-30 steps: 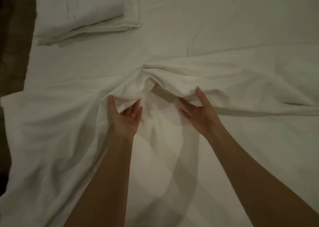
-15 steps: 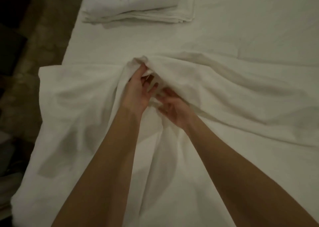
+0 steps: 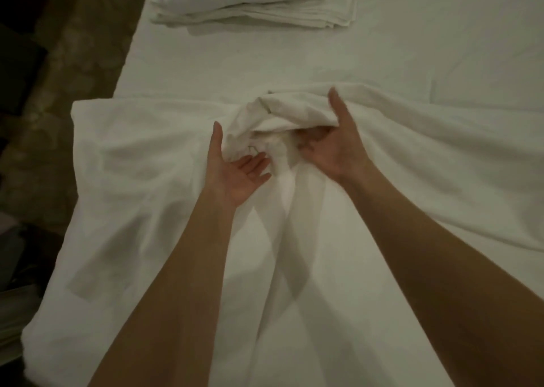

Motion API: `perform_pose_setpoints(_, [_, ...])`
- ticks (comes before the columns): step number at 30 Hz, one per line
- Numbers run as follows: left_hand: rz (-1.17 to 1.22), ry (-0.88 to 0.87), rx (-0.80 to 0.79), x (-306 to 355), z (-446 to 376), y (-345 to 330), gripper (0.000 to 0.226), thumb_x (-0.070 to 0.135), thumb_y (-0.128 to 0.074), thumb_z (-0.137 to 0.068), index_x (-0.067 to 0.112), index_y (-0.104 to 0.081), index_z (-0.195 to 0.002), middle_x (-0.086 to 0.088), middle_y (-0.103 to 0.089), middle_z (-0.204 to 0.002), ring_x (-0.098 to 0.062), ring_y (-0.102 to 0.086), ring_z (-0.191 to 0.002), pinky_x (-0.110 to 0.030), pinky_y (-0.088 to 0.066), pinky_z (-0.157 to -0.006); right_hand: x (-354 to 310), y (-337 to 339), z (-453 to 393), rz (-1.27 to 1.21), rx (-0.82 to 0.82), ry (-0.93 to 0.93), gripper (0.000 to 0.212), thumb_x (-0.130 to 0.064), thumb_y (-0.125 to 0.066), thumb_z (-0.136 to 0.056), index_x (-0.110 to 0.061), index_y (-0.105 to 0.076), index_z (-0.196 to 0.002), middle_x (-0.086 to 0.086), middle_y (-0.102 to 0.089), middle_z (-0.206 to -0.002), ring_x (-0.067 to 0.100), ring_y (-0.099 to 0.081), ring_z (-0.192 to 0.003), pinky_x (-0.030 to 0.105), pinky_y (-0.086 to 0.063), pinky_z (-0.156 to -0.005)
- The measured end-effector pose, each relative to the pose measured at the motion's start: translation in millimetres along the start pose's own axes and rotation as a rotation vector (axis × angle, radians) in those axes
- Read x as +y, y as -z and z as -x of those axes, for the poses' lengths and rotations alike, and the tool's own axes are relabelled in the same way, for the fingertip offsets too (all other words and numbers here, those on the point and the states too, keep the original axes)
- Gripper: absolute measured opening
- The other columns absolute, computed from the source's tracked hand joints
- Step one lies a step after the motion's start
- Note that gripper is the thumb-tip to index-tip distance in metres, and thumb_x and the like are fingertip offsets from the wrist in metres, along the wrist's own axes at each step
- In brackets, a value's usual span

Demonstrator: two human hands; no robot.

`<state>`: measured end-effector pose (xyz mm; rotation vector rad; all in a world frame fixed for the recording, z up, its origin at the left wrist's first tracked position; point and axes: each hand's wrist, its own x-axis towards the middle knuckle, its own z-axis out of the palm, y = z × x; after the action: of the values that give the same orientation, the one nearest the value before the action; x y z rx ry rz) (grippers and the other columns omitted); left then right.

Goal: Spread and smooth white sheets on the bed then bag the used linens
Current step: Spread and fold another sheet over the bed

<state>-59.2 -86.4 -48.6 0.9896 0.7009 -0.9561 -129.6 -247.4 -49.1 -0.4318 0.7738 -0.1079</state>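
Dim light is cast over a bed (image 3: 294, 60) already covered by a flat white base sheet, with brown patterned floor (image 3: 73, 63) seen along its left edge. At the far end, a stack of folded white linens (image 3: 253, 1) is left untouched. Across the near half, a loose white sheet (image 3: 141, 157) is draped, bunched into a ridge at its middle and hung over the near-left corner. That ridge is pinched by the right hand (image 3: 332, 142), thumb on top and fingers tucked beneath the fold. The left hand (image 3: 235, 175) is held palm-up beside the bunch, fingers relaxed, nothing gripped, only brushed by cloth. Spreading is judged barely begun: the bunch is yet to be opened, pulled up the bed and smoothed. No bag or used linens are shown, so bagging is left entirely.
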Motion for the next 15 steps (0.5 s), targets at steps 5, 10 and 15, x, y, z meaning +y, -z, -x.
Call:
perform_pose_setpoints(5, [0.354,-0.106,-0.007,-6,-9,-13,0.072,0.062,-0.061,-0.081,0.001,-0.055,-0.119,-0.015,-0.058,-0.121,-0.027,-0.059,-0.116,-0.043,-0.046,-0.1,4,5,3,-0.083,0.103,0.05,0.049,-0.052,-0.055,-0.088,-0.01,-0.06,-0.114,0.007,-0.067,-0.098,0.02,-0.062,-0.085,0.032,-0.044,-0.076])
perform_pose_setpoints(10, [0.331,-0.098,0.033,-9,-9,-7,0.049,0.049,-0.069,-0.08,0.003,-0.063,-0.097,-0.011,-0.068,-0.088,-0.025,-0.067,-0.089,-0.035,-0.056,-0.081,-6,17,13,-0.38,0.302,0.172,0.017,-0.028,-0.065,-0.09,-0.012,-0.063,-0.086,0.005,-0.071,-0.073,0.02,-0.065,-0.079,0.035,-0.051,-0.087])
perform_pose_setpoints(15, [0.314,-0.229,0.067,-1,-4,7,0.029,0.034,-0.062,-0.088,0.009,-0.066,-0.1,-0.01,-0.07,-0.096,-0.024,-0.068,-0.085,-0.033,-0.057,-0.077,-10,43,37,-0.239,0.334,0.213,0.009,-0.015,-0.066,-0.089,-0.008,-0.065,-0.096,0.006,-0.072,-0.088,0.018,-0.069,-0.081,0.028,-0.058,-0.064])
